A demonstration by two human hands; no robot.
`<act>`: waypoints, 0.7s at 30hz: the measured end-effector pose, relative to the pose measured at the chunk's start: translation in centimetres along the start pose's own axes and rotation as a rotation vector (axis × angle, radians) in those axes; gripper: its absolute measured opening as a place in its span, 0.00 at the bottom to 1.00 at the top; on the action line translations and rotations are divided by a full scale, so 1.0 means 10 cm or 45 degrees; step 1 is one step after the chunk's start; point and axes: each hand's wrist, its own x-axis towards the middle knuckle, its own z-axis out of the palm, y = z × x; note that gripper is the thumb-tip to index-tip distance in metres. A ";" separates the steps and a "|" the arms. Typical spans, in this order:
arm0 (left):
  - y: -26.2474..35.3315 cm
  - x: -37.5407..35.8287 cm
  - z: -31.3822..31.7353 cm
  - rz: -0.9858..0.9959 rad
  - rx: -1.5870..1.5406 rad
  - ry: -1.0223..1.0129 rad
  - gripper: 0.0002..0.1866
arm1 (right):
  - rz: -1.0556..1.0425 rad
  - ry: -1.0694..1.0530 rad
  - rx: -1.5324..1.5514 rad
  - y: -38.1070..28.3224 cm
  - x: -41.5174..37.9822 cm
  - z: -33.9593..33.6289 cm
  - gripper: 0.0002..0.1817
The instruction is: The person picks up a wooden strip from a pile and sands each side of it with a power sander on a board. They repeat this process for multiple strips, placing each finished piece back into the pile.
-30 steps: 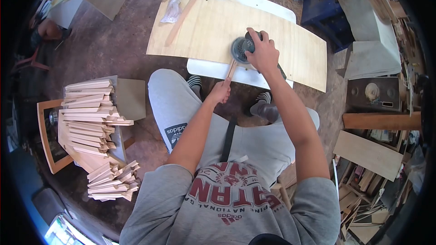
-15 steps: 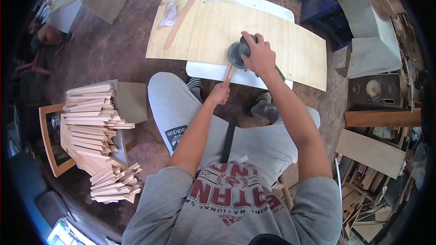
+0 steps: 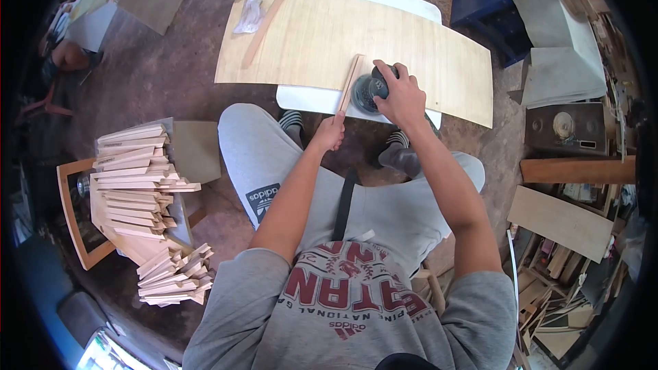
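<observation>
Workshop floor of bare, dusty concrete; we sit over a pale plywood sheet laid on a white table.

Our right hand is closed over a round, dark sander, whose disc sits at the sheet's near edge. Our left hand pinches the near end of a thin wooden strip, which lies straight across the sheet's edge, just beside the sander. Plywood grain runs fine and lengthwise; its surface looks matte. A second strip and a crumpled clear plastic bag lie at the sheet's far left corner. Stacked flat wooden slats stand to our left. The sander's pad face is hidden under our hand, so we cannot tell its grit or contact. Clutter at right is too distorted to identify.
</observation>
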 end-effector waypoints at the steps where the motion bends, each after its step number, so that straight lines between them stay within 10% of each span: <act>1: 0.01 0.00 0.00 -0.012 -0.006 -0.001 0.31 | -0.006 0.002 -0.003 0.02 -0.01 0.01 0.46; 21: -0.02 0.02 0.01 -0.038 -0.035 -0.002 0.32 | -0.052 0.012 -0.011 -0.11 0.05 0.01 0.47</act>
